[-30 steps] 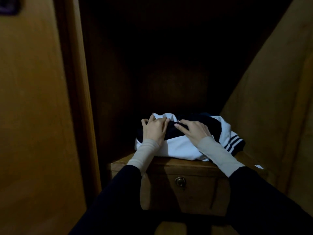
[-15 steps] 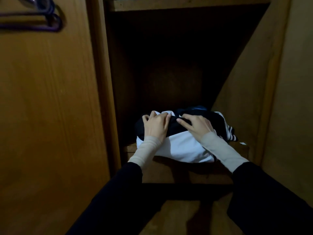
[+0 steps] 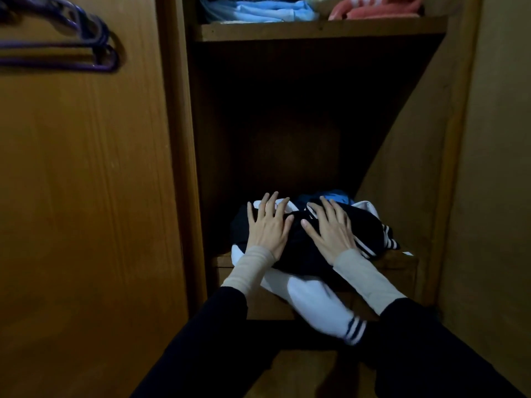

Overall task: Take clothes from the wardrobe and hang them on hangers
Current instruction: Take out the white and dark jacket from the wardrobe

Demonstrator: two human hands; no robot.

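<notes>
Nearest the camera, two dark outer sleeves are seen, with pale inner sleeves (image 3: 365, 278) showing at the wrists. A white garment sleeve (image 3: 321, 308) with dark stripes at its cuff is seen hanging over the front edge of the lower shelf (image 3: 399, 261), between the two arms. Just beyond, the bundle (image 3: 301, 248) of dark and white clothes is laid on that shelf inside the wardrobe (image 3: 290, 124). The left hand (image 3: 268, 225) is laid flat on the bundle's left part, fingers straight and spread, nothing being gripped. The right hand (image 3: 330, 226) is laid flat on the dark cloth just beside it, fingers likewise straight and spread, released. A striped cuff (image 3: 389, 242) is seen at the bundle's right edge, and a bit of blue cloth (image 3: 336, 196) behind the fingertips. Farther back the compartment is dark. On the upper shelf (image 3: 319, 31), folded pale blue clothes (image 3: 258, 10) and pink cloth (image 3: 376, 8) are stacked. At upper left, purple hangers (image 3: 94, 53) are seen against the wooden door (image 3: 86, 196)
</notes>
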